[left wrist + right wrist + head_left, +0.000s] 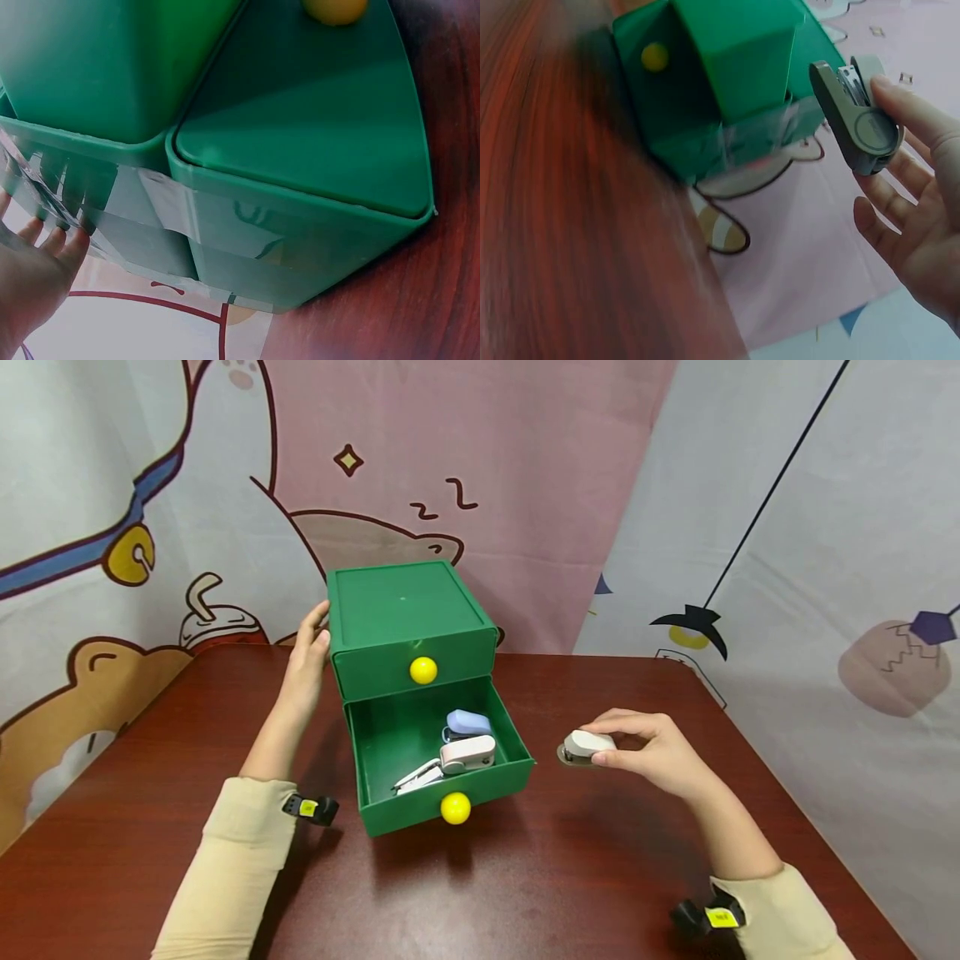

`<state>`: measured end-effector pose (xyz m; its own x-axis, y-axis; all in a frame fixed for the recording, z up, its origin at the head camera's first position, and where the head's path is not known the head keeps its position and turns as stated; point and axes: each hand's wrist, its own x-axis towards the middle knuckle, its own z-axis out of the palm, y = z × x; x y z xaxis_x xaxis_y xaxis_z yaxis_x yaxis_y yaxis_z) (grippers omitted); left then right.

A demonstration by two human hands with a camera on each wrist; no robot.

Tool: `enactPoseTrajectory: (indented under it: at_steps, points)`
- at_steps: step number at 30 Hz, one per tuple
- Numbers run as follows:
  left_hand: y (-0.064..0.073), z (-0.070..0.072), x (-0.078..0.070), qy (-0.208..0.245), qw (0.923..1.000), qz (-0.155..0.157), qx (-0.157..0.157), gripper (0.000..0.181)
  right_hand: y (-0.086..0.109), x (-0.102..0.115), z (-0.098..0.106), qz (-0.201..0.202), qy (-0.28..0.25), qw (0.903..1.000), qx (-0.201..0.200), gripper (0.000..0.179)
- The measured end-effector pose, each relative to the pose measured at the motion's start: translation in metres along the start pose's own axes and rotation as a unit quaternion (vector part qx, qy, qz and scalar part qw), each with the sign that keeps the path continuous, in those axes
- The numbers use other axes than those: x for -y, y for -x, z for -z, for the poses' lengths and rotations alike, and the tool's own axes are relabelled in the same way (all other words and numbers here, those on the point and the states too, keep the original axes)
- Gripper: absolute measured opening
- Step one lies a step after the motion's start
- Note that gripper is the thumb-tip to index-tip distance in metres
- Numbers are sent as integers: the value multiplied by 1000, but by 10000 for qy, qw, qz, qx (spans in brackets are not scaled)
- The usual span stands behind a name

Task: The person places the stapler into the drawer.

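Note:
A small white stapler (588,742) is pinched between the thumb and fingers of my right hand (660,750), off to the right of a green two-drawer box (405,602). In the right wrist view the stapler (859,127) shows its grey base and metal channel, its jaws apart. My left hand (300,668) touches the box's left side; in the left wrist view its extended fingertips rest at the taped side wall. The lower drawer (397,817) is pulled out. Inside it lie a blue stapler (468,722), a pale pink stapler (468,754) and a slim white-and-silver item (420,776).
The upper drawer (375,672) is closed and carries a yellow knob (423,671); another yellow knob (455,808) is on the lower drawer. Box and hands are over a dark reddish-brown table (525,893). A printed curtain (540,485) hangs behind.

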<state>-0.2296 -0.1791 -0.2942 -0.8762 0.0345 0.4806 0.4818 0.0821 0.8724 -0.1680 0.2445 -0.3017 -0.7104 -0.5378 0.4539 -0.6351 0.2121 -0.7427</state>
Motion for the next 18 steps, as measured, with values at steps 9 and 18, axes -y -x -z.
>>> enactPoseTrajectory:
  at_steps: [9, 18]
  points:
    - [-2, 0, 1, 46, 10000, 22, -14, 53, -19, 22, -20, 611, 70, 9963, -596, 35]
    - [-1, 1, 2, 81, 10000, 7, -45, 53, -37, 41, -40, 970, -67, 9924, -759, 36]
